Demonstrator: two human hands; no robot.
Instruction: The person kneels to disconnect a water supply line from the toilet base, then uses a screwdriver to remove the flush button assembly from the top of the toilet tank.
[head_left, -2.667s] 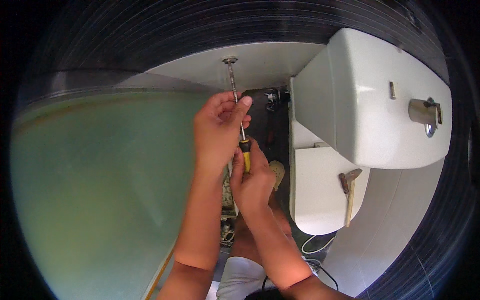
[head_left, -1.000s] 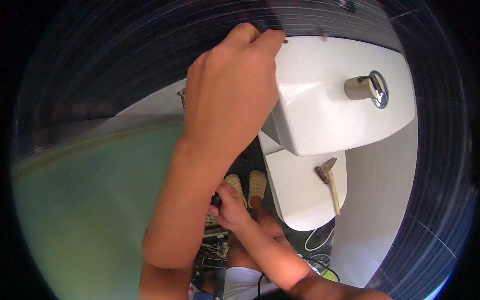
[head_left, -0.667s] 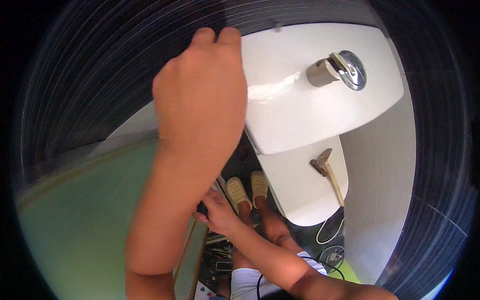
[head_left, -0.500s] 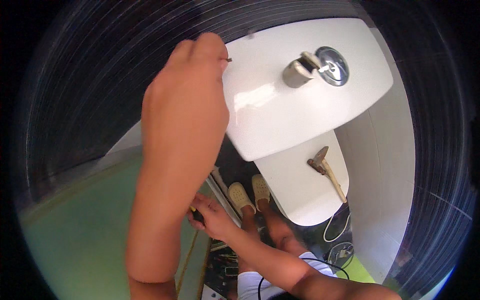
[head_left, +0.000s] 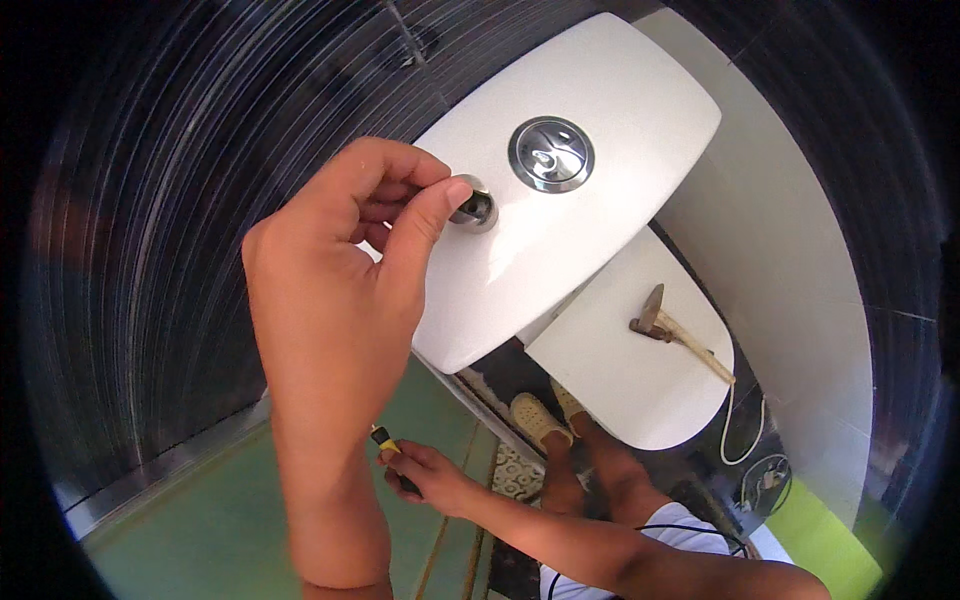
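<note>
My left hand [head_left: 340, 245] reaches over the white toilet tank lid [head_left: 610, 85], thumb and forefinger pinched together. Their tips are at the opening of a short metal cylinder [head_left: 478, 215]; whatever lies between them is hidden. Beside the cylinder, the round chrome flush button [head_left: 551, 154] is set into the lid. Lower down, my right hand [head_left: 430, 475] is closed around a screwdriver [head_left: 384, 439] with a yellow and black handle, held beyond the left forearm. Its far end is too small to make out.
A hammer [head_left: 680, 335] with a wooden handle lies on the closed toilet seat cover [head_left: 640, 390]. Dark streaked tiles [head_left: 200, 200] line the wall behind. A greenish glass-like panel [head_left: 230, 510] stands at lower left. A cable [head_left: 740, 445] lies on the floor at right.
My view has shifted and turned. The left hand has come to the metal cylinder from beside it, where a small dark bit stuck out of its fingers. The screwdriver shows more plainly.
</note>
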